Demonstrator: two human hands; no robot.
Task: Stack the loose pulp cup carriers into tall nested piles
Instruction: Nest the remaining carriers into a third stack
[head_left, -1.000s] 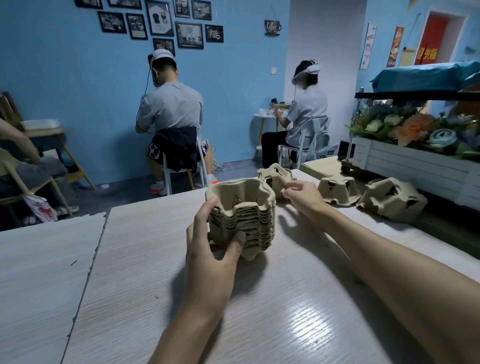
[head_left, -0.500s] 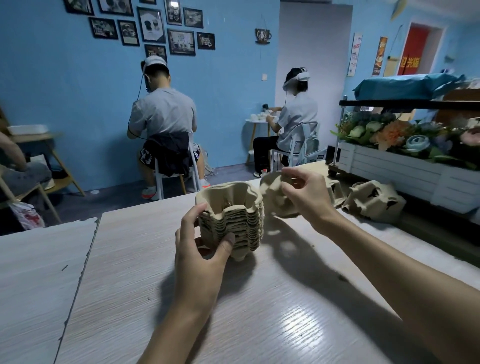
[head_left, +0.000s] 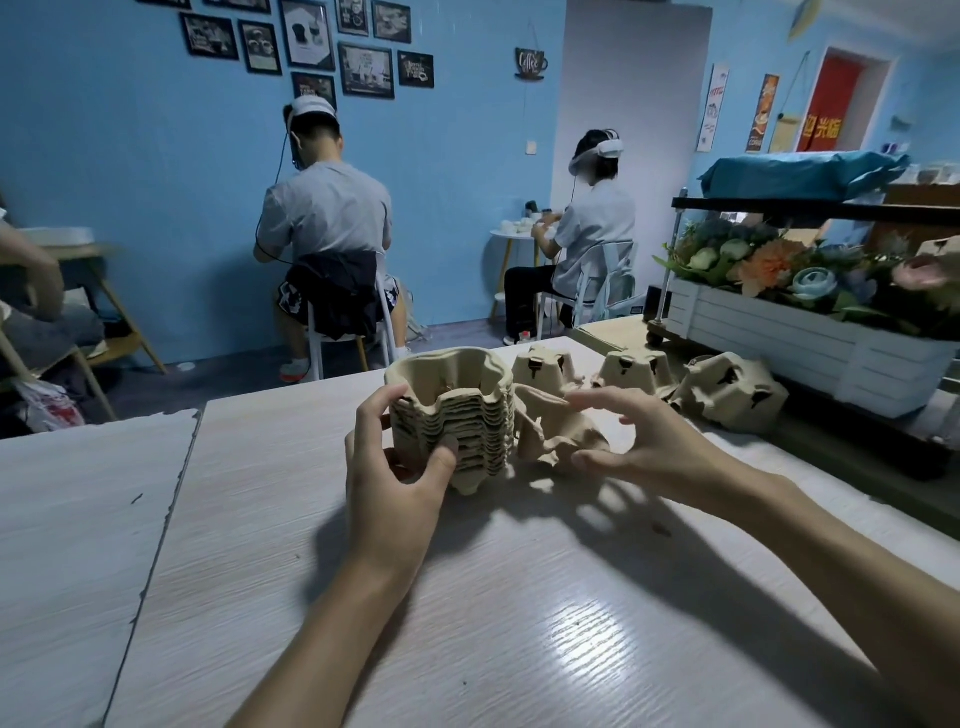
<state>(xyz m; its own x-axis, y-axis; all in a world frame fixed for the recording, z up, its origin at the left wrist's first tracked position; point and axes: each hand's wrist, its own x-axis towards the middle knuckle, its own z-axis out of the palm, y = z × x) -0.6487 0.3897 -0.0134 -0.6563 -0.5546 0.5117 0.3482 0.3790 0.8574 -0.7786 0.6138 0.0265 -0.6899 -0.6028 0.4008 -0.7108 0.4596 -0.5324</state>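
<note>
Two hands reach out over the pale wooden bench (head_left: 467, 597). On the left, the left hand (head_left: 395, 467) holds the pile of nested cup carriers (head_left: 452, 415). Its thumb presses on the near side and its fingers curl round the far left side. The pile stands on the bench with its open side up.

Just to the right of the pile, touching it, lies one loose carrier (head_left: 556, 436), tipped over on its side. The right hand (head_left: 639, 441) is beside this carrier with its fingers spread wide and bent a little. The fingers reach over the top and the thumb is low, near the bottom edge. I cannot tell if they touch it.

Behind, near the far edge of the bench, three more carriers (head_left: 634, 371) sit upside down in a row. Past them on the right is a white flower box (head_left: 779, 332).
</note>
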